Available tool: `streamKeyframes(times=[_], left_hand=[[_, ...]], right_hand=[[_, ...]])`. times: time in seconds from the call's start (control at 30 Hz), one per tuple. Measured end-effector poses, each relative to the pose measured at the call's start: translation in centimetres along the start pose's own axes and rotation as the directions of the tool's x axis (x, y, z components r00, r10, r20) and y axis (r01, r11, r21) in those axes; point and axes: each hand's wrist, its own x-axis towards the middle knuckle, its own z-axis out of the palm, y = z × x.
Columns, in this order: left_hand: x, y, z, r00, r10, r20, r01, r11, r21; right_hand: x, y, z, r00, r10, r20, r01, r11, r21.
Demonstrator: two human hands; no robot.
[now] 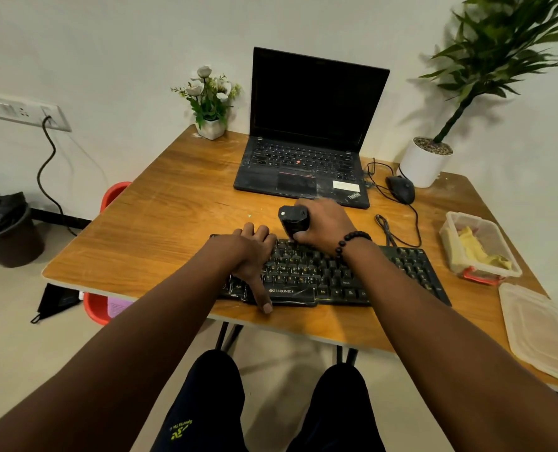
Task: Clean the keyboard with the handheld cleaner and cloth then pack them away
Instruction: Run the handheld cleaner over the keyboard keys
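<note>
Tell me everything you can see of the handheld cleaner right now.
The handheld cleaner is a short, black, roughly cylindrical unit that looks like plastic, with a small pale spot on its upper end. It stands nearly upright, lower end down on the top rows of the black keyboard, in front of the laptop. The right hand grips it, fingers wrapped round its body. Its nozzle is hidden.

The left hand (249,252) is lying flat, fingers spread, thumb pointing back. The right hand (325,225) is gripping, fingers curled.
</note>
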Motion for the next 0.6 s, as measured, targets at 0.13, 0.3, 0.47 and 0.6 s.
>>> streamKeyframes(times=[0.13,0.3,0.47,0.6], left_hand=[[0.0,-0.2,0.2,1.0,0.008,-0.004,-0.008,1.0,0.007],[0.0,-0.1,0.0,1.0,0.011,-0.002,-0.011,1.0,-0.004],[-0.2,-0.2,0.1,1.0,0.008,0.0,-0.008,1.0,-0.009],[-0.6,0.1,0.0,1.0,0.018,-0.005,-0.018,1.0,-0.011]], right_hand=[[-0.4,0.6,0.1,0.998,0.041,0.047,-0.047,0.991,0.123],[-0.4,1.2,-1.4,0.998,0.054,0.031,-0.053,0.998,-0.014],[-1.1,1.1,-0.5,0.995,0.045,0.084,-0.054,0.992,0.113],[-1.0,1.8,-2.7,0.975,0.06,0.216,-0.051,0.998,-0.045]])
